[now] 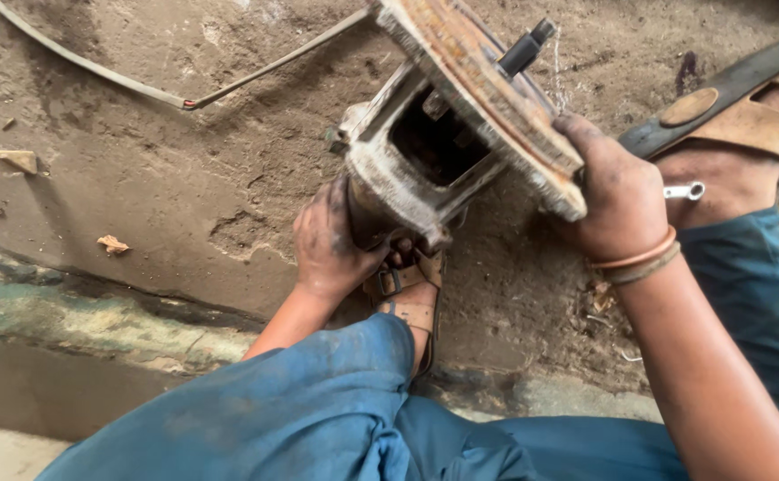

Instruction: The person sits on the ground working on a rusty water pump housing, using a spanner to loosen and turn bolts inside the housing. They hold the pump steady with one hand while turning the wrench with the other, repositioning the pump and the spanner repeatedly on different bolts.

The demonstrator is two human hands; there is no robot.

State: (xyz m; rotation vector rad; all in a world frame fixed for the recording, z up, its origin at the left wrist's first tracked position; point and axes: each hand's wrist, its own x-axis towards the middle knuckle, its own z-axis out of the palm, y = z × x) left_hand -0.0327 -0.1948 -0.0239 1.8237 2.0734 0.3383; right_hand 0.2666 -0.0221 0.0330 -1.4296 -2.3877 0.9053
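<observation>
A heavy, rusty metal housing with a round flange plate and a black stud on top sits tilted over the dirt ground. My left hand, grimy with grease, grips the lower end of the housing. My right hand holds the rim of the flange on the right side; it wears thin bangles at the wrist. The lower end of the part rests near my sandalled foot. An opening in the housing shows dark parts inside.
My legs in blue trousers fill the foreground. My other sandalled foot lies at upper right, with a small silver tool beside it. A thin strap runs across the dirt. A concrete ledge crosses the lower left.
</observation>
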